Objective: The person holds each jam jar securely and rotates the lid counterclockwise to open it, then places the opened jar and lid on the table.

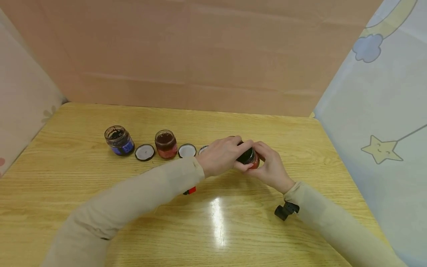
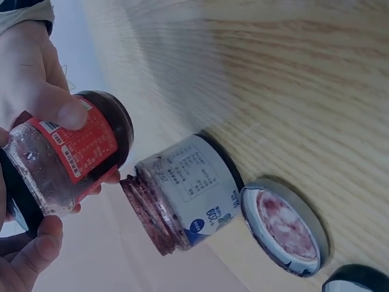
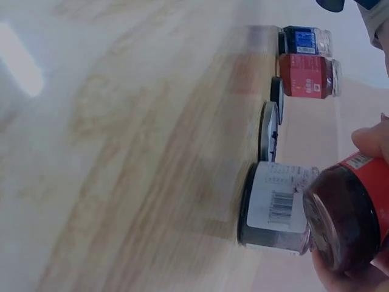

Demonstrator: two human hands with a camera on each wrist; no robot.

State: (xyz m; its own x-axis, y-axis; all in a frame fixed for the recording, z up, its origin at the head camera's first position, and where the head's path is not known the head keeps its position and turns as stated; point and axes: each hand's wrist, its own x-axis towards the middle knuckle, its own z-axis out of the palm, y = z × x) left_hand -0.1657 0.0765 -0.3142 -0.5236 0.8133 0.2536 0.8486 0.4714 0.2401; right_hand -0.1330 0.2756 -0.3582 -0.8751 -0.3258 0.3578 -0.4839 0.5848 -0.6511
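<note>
Above the table, my right hand (image 1: 274, 171) grips a red-labelled glass jar (image 2: 85, 146), thumb pressed on its label in the left wrist view. The jar has a dark filling and is tilted. My left hand (image 1: 220, 155) reaches across and holds the jar's black lid (image 1: 246, 156), which is on the jar. Close by stands a lidless jar with a white label (image 2: 188, 185), its rim smeared with dark red; in the head view the left hand hides it. An upturned lid (image 2: 284, 228), stained inside, lies beside that jar.
To the left on the wooden table (image 1: 160, 237) stand a lidless blue-labelled jar (image 1: 122, 147) and a lidless red-labelled jar (image 1: 168, 151). Two upturned lids, a left lid (image 1: 145, 152) and a right lid (image 1: 186, 150), lie among them. Covered walls enclose the back and sides.
</note>
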